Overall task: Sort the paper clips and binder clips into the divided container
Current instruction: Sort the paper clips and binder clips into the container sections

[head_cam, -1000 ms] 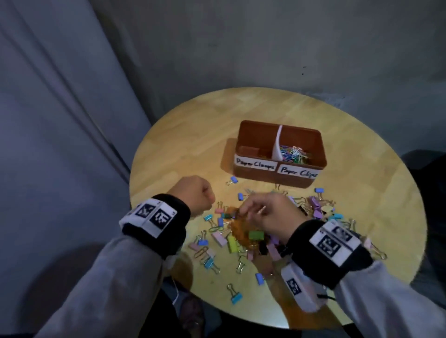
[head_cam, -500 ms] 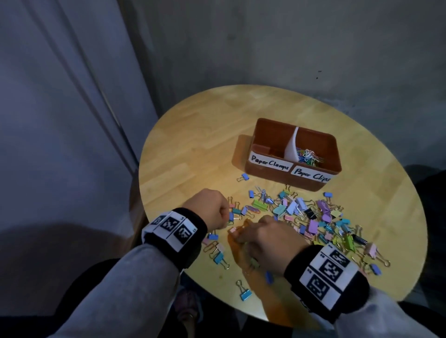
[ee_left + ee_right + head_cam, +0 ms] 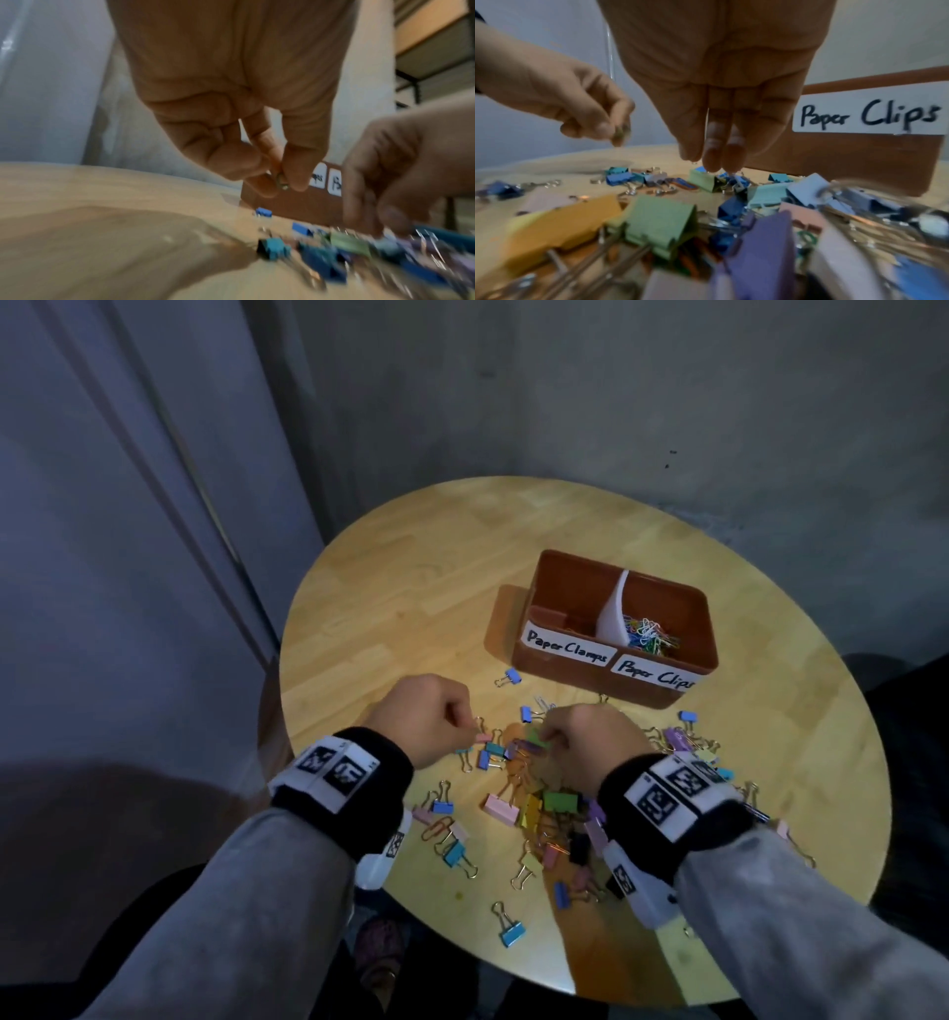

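Note:
A brown divided container [image 3: 565, 559] stands on the round wooden table [image 3: 411, 608]. Its left half is labelled "Paper Clamps". Its right half, "Paper Clips" [image 3: 870, 113], holds coloured paper clips [image 3: 649, 636]. A pile of coloured binder clips [image 3: 544, 803] with a few paper clips lies in front of it. My left hand [image 3: 462, 729] hovers at the pile's left edge and pinches a small clip [image 3: 281, 182] between thumb and forefinger; its kind is unclear. My right hand [image 3: 711, 162] points straight down, fingertips touching the clips beside a green binder clip [image 3: 703, 180].
One blue binder clip [image 3: 511, 676] lies alone left of the container, another [image 3: 511, 932] near the table's front edge. A grey wall stands behind the table and a curtain to its left. Bare wood stretches left of the container.
My right hand has moved forward over the pile toward the container. The left hand keeps its pinch at the pile's left edge. The head view has shifted.

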A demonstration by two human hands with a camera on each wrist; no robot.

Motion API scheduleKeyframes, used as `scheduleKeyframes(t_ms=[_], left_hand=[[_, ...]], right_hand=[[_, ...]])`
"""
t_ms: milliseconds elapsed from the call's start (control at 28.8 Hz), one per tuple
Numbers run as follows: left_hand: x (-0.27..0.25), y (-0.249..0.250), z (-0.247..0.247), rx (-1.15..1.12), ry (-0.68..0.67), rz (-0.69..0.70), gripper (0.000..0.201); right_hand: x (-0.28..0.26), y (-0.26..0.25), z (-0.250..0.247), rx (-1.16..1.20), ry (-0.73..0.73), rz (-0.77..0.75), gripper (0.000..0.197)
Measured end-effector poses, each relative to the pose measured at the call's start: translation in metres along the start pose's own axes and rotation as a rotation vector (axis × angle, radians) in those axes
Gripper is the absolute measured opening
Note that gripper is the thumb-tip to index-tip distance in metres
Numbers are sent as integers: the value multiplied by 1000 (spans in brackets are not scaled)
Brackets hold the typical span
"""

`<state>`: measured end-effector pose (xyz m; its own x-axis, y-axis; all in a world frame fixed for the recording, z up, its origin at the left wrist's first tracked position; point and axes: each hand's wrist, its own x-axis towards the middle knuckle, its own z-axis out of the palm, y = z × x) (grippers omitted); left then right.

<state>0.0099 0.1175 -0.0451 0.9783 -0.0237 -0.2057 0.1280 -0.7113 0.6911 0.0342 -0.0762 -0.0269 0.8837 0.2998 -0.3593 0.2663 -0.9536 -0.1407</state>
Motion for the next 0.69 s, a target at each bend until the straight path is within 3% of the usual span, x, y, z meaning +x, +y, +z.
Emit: scheduleKeyframes(t_ms=[104,243,556,695], left_hand=[[1,-4,-8,-165,22,-54,12],[4,-4,0,15,-83,-22,27],[18,10,2,105,-110,-33,33],[21,15,17,271,-140,29,20]], right_hand=[[13,-7,1,-35,-56,-4,38],[18,-11,5,-62,-15,-29,45],[17,-16,2,-104,-71,-105,31],[16,-20,2,-118,-103,-74,25]])
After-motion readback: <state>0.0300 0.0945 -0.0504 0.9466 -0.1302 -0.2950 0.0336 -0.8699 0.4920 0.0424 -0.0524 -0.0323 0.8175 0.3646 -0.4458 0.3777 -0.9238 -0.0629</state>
